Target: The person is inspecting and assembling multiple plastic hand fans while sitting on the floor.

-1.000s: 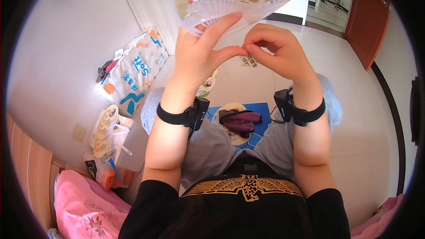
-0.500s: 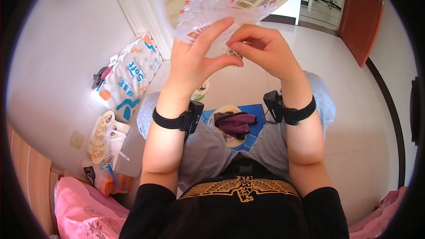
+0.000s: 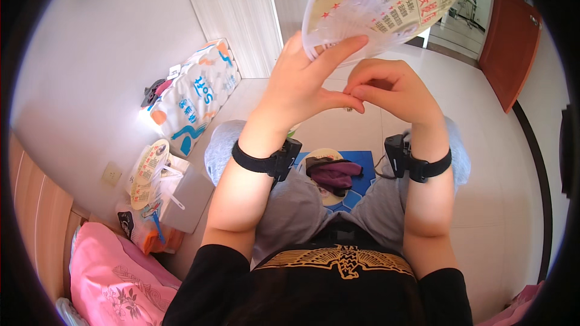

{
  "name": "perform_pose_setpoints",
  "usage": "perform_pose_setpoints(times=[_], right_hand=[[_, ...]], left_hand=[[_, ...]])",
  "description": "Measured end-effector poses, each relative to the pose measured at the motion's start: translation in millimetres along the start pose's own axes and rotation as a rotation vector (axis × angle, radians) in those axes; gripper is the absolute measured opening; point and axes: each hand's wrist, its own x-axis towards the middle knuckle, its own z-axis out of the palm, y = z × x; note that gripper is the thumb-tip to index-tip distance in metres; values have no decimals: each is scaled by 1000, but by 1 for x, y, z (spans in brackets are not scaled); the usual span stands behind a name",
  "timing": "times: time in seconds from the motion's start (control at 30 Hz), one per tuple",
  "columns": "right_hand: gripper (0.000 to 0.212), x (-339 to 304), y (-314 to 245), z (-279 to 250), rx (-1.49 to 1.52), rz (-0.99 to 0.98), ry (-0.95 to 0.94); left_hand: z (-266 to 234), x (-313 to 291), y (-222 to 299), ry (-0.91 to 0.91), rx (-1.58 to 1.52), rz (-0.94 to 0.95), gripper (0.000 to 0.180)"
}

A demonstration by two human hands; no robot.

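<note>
My left hand is closed on a round cream hand fan with red stars and print. The fan is raised at the top of the head view, partly out of the picture, and its handle is hidden by the hand. Beside it, my right hand is closed in a pinch, its fingertips touching the tip of my left thumb. What sits in that pinch, if anything, is hidden. Lower down, between my knees, a purple and black cloth lies on another round fan.
That fan rests on a blue hexagon-patterned surface. At the left, a wrapped tissue pack stands by the wall. Near it are a grey box, more fans and a plastic bag. Pink bedding is at lower left, a red door at far right.
Both hands and the fan have moved right, and the view has shifted too. The small shiny thing that showed between the right fingers and left thumb is now out of sight.
</note>
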Motion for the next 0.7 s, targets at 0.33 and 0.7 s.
perform_pose_setpoints(times=[0.33,0.7], right_hand=[[7,1,-2,1,0,-59,-40],[6,5,9,7,-74,-135,159]], left_hand=[[-5,-1,0,6,53,-17,81],[-3,-1,-5,112,138,69,73]])
